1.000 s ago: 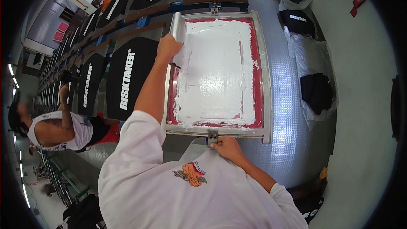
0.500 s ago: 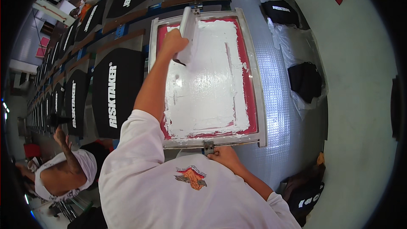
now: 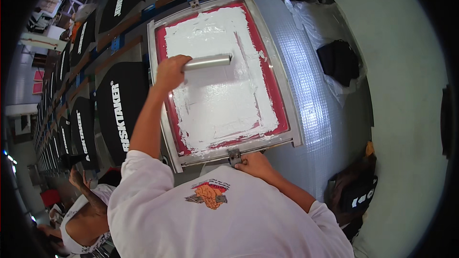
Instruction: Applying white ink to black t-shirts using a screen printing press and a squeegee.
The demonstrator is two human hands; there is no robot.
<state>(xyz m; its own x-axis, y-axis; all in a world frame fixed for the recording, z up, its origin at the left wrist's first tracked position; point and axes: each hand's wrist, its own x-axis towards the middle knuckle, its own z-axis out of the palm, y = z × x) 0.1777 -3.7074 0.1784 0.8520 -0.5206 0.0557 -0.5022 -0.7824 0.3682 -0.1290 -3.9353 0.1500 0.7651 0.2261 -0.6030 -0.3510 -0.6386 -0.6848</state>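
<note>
- My left hand [image 3: 172, 72] is wrapped around the left end of the silver bar [image 3: 209, 62].
- The bar lies sideways over the white ink [image 3: 215, 98], inside the metal frame [image 3: 280, 85].
- My right hand [image 3: 258, 165] is at the clamp [image 3: 234, 156] on the frame's near edge; I can't tell if it pinches it.
- Black cloths [image 3: 125, 110] lie left of the frame.
- A co-worker [image 3: 88, 227] is at the lower left.
</note>
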